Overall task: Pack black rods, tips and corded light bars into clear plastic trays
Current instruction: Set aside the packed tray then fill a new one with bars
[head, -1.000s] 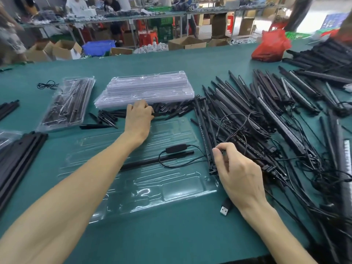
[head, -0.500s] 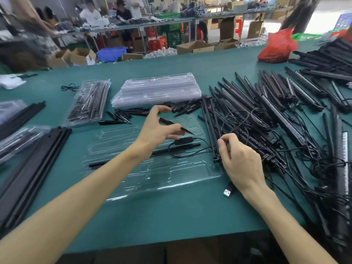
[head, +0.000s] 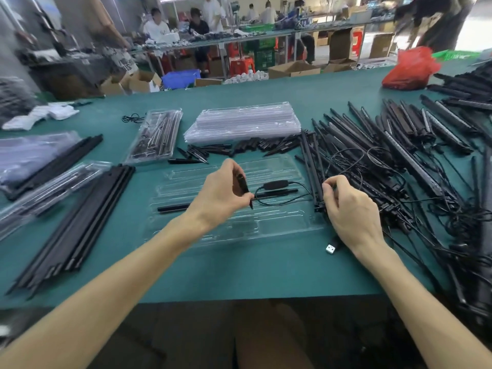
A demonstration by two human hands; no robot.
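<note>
A clear plastic tray [head: 266, 225] lies open on the green table in front of me. A black corded light bar [head: 173, 208] with its inline controller [head: 275, 185] sits in one of its slots. My left hand [head: 221, 195] pinches a black pointed tip [head: 243, 186] above the tray's middle, point down. My right hand [head: 351, 209] grips the near end of a few black rods [head: 310, 166] at the tray's right edge. Loose black tips [head: 213, 150] lie in a row behind the tray.
A stack of empty clear trays [head: 242, 123] stands behind the tips, a packed tray [head: 154, 137] to its left. A big heap of corded light bars [head: 412, 155] fills the right side. Long black rods [head: 80, 217] lie left. A white USB plug [head: 331, 248] lies under my right wrist.
My left hand picked a tip from the row behind the tray and brought it back over the tray, turning it point down. My right hand stayed on the rods.
</note>
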